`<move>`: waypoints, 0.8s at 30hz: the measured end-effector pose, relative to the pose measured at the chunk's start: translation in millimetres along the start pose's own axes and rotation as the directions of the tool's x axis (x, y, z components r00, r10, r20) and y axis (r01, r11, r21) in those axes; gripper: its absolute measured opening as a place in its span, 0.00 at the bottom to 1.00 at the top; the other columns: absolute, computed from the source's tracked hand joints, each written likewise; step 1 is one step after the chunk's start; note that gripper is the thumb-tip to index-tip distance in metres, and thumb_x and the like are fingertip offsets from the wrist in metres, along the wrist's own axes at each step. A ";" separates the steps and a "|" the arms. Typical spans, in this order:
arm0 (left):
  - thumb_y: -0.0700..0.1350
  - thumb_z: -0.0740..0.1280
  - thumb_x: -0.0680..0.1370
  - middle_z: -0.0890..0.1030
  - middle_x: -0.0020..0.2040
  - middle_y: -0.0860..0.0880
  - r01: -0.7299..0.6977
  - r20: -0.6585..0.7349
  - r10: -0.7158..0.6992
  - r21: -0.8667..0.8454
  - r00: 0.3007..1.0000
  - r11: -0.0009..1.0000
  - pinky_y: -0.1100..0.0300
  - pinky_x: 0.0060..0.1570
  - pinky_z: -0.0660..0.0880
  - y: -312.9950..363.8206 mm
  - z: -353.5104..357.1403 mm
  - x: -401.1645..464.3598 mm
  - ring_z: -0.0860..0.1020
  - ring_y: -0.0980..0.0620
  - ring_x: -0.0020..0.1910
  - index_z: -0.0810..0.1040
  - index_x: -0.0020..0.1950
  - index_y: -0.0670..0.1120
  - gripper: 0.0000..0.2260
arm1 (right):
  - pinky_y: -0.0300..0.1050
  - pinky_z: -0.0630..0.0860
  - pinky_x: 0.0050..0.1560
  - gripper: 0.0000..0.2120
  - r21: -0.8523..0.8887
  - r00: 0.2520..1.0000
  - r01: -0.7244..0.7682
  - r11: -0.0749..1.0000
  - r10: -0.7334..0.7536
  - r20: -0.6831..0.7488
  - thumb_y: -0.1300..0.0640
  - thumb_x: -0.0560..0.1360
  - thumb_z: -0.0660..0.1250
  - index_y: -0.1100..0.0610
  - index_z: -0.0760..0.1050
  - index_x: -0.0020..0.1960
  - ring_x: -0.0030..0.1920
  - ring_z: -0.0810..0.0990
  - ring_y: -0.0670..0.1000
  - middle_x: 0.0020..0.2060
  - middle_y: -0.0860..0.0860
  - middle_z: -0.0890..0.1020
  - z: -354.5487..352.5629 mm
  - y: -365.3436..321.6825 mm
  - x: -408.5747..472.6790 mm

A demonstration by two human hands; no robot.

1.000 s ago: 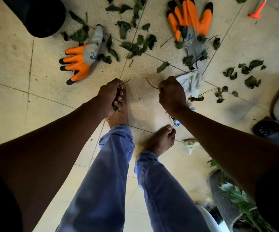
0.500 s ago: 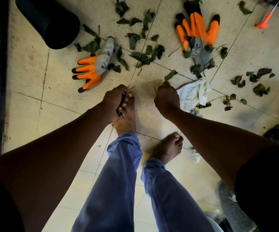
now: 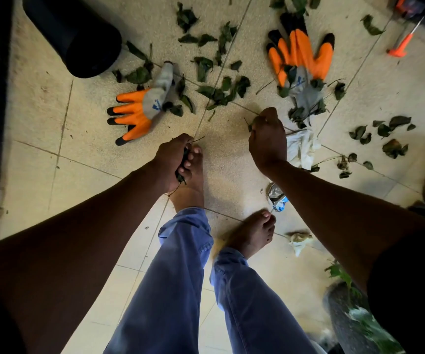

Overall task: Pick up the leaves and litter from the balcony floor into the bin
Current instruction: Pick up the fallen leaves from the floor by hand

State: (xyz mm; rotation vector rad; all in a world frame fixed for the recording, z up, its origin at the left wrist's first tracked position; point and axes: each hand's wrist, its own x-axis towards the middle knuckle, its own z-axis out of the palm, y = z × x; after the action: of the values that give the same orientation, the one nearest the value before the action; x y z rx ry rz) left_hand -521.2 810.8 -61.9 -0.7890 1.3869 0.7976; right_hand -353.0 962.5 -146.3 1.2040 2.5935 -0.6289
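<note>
Dark green leaves [image 3: 219,93] lie scattered over the cream tiled floor [image 3: 40,118], thickest between two orange work gloves. My left hand [image 3: 173,159] grips a bunch of leaves and stems just above my left foot. My right hand [image 3: 266,139] is curled round a leaf and thin stem that it pinches near the floor. The black bin [image 3: 76,37] stands at the top left, its opening hidden from here. A white crumpled tissue [image 3: 300,146] lies right of my right hand, and a crushed foil wrapper [image 3: 277,198] lies under my right forearm.
One orange-and-grey glove [image 3: 140,111] lies left of centre, the other glove [image 3: 300,60] at the upper right. An orange-handled tool [image 3: 401,46] sits top right. More leaves [image 3: 382,134] lie at right. A crumpled scrap [image 3: 298,240] and a potted plant [image 3: 351,310] are at lower right.
My right hand has reached further forward, toward the leaves below the right glove, and now pinches a leaf. My left hand keeps its bunch. The view has shifted slightly forward.
</note>
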 end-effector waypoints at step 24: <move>0.48 0.64 0.79 0.68 0.28 0.52 -0.052 0.029 0.054 -0.072 0.998 0.996 0.69 0.19 0.56 2.6 -19.2 12.7 0.61 0.57 0.22 0.67 0.36 0.51 0.13 | 0.42 0.70 0.51 0.20 0.243 0.978 -0.196 0.950 0.208 -0.026 0.63 0.75 0.60 0.56 0.78 0.66 0.56 0.77 0.60 0.57 0.61 0.78 -26.2 -57.4 86.0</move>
State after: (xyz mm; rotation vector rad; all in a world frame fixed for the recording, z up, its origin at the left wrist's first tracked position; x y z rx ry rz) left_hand -533.1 796.0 -75.2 -0.7942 1.3624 0.9011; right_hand -452.6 999.7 -137.7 1.5544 2.4419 -0.8967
